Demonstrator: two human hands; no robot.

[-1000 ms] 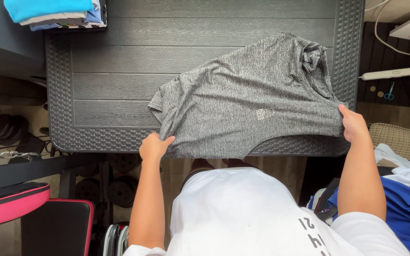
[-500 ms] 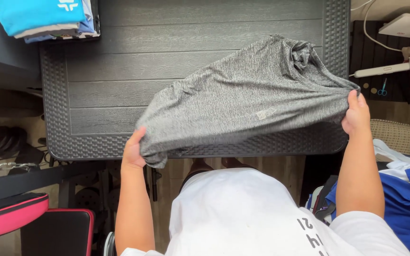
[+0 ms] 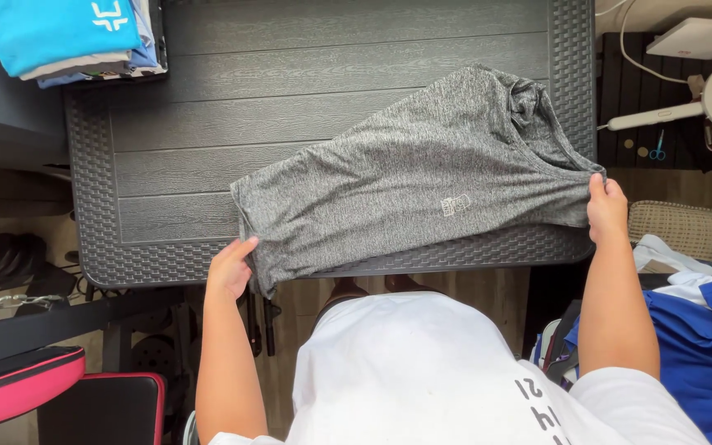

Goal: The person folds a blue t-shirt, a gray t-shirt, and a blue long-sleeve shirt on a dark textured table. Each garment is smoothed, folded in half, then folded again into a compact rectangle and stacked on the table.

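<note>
currently the grey shirt [image 3: 405,198] lay stretched across the dark table [image 3: 208,124] between both hands. left hand [image 3: 229,268] fingers pinched its near-left corner; right hand [image 3: 606,208] fingers gripped its right edge.

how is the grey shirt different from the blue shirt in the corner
The grey shirt is spread out loose across the table, gripped at its ends by the left hand and right hand; the blue shirt lies folded on top of a stack at the far left corner, with no hand on it. The grey one is mottled, the blue one a plain bright colour. Both carry a small pale mark.
</note>
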